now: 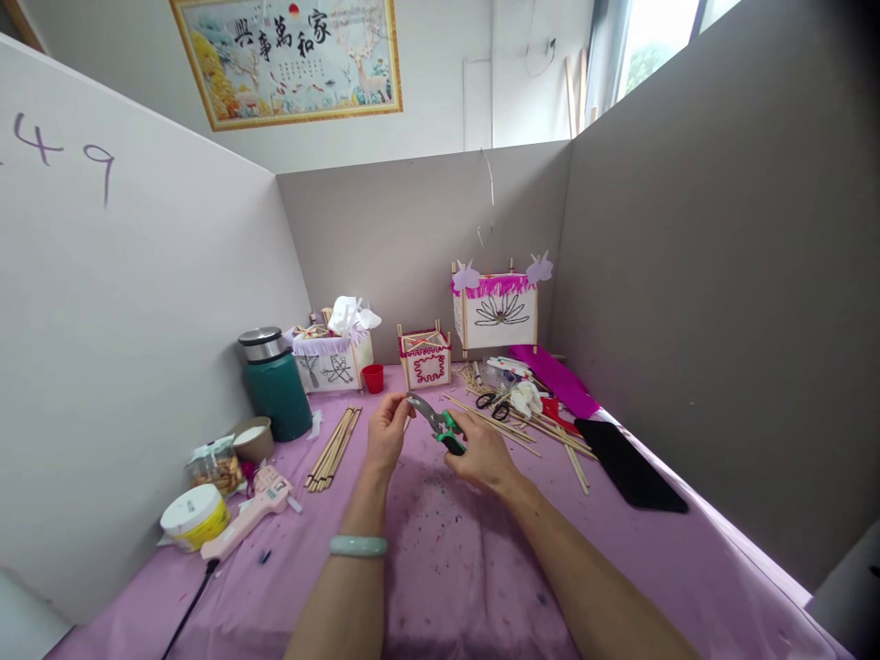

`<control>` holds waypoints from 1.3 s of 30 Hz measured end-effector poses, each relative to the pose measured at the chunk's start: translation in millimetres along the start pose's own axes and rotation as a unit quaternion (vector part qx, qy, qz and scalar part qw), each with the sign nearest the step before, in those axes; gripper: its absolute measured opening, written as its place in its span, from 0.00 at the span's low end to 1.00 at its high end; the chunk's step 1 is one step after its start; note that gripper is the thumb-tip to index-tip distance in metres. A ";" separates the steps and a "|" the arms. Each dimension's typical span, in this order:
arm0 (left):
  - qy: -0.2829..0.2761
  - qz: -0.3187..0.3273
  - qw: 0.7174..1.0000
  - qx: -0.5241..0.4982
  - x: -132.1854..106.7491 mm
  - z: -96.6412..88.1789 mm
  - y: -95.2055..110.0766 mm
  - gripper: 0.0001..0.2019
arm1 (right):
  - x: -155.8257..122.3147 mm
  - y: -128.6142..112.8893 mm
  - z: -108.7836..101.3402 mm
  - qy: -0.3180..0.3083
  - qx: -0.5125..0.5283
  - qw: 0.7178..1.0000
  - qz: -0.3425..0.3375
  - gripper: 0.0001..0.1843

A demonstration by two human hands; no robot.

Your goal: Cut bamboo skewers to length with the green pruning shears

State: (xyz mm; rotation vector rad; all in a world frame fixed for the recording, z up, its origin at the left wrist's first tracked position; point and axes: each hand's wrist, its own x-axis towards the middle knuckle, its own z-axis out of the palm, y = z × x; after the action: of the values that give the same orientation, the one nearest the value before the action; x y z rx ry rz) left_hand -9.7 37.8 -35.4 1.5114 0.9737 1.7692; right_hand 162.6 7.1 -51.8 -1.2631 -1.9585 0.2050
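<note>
My right hand is closed round the green and black handles of a pair of cutting pliers, whose grey jaws point up and left. My left hand pinches something thin at the jaws, likely a wooden stick, too small to make out. Both hands hover above the pink cloth in the middle of the table. A pale green bangle sits on my left wrist.
A bundle of wooden sticks lies left of the hands, more sticks and scissors right. A glue gun, tubs and a green flask stand at the left. Paper lanterns line the back. A black sheet lies right.
</note>
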 end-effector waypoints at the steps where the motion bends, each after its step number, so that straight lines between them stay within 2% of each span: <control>1: 0.001 -0.001 1.000 -0.001 0.0 0.1 -0.1 0.11 | 0.0 0.3 0.6 0.000 -0.001 1.000 0.002 0.34; 14: 0.006 0.012 1.000 -0.008 -1.2 0.0 1.1 0.10 | 0.7 -1.2 -2.4 -0.012 0.023 1.000 0.002 0.32; 29: 0.026 0.015 0.999 -0.019 1.1 -0.6 -5.1 0.08 | -0.5 -4.4 -3.7 -0.011 -0.005 1.000 0.013 0.30; 36: 0.034 0.010 0.999 -0.015 0.3 -1.6 -5.1 0.08 | -1.5 -3.4 0.2 -0.019 0.011 1.000 0.010 0.26; 39: 0.032 0.013 0.999 0.009 0.6 -1.4 -6.0 0.08 | -1.1 -2.7 2.1 -0.030 -0.003 0.999 0.019 0.21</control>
State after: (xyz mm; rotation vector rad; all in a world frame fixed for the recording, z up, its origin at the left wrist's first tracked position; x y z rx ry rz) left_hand -11.3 41.4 -40.3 1.4941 1.0080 1.8418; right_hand 159.4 5.4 -52.4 -1.3123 -1.9885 0.2574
